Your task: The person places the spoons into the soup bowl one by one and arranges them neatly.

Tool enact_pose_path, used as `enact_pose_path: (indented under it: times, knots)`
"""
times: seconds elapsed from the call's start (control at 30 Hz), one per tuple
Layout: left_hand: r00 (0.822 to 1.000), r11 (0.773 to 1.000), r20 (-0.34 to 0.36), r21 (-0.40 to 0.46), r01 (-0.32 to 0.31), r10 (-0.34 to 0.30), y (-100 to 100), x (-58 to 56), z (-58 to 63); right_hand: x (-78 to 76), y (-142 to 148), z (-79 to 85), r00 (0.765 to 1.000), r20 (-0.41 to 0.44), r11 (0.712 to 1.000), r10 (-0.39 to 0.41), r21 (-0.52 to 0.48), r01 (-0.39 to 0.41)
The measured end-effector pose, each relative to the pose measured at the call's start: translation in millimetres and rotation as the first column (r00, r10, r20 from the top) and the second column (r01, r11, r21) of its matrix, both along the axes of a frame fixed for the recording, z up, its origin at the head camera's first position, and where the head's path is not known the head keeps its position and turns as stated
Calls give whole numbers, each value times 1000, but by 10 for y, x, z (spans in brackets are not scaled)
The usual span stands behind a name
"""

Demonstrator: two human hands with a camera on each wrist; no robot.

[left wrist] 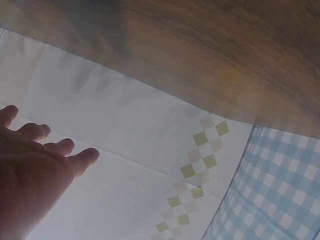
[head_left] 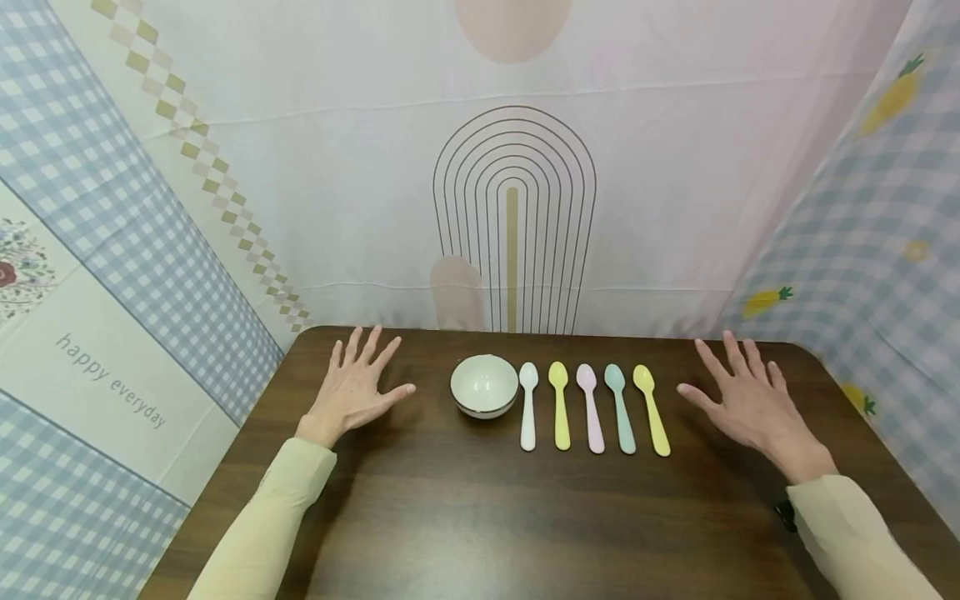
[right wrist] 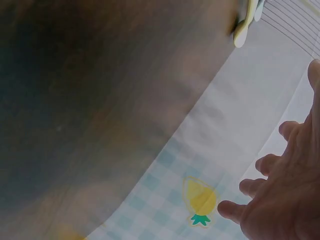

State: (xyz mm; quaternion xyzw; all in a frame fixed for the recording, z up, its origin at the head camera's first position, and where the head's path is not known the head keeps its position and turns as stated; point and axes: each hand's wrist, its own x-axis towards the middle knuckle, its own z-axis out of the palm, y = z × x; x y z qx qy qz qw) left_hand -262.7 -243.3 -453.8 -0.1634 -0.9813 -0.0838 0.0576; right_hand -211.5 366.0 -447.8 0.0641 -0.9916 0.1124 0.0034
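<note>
My left hand [head_left: 351,390], fingers spread and holding nothing, is over the table's left side, left of a white bowl [head_left: 484,385] with a dark rim line. To the right of the bowl several spoons lie in a row, bowl ends away from me: a white spoon [head_left: 528,407], a yellow spoon [head_left: 559,406], a pink spoon [head_left: 591,408], a blue-green spoon [head_left: 621,408] and another yellow spoon [head_left: 652,410]. Right of that last spoon, my right hand [head_left: 750,406] is also spread and holds nothing. In the right wrist view the yellow spoon [right wrist: 243,27] shows at the top.
The dark brown wooden table [head_left: 450,517] ends at a back edge just beyond the bowl and spoons. Behind it hangs a white patterned cloth [head_left: 360,208]. Checked cloths hang at the left [head_left: 150,167] and right [head_left: 847,250] sides.
</note>
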Motion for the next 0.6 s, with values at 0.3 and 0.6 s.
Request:
enact_pose_path:
  times: [0.3,0.6]
  knots:
    - [1000,1000,-29,17,12,-12,63,25,11,95,-15,-40,999,-38,1000,4,-27,-5]
    - [998,999,-56,44,27,-25,128,42,24,183,-123,0,999,-42,1000,4,-9,-4]
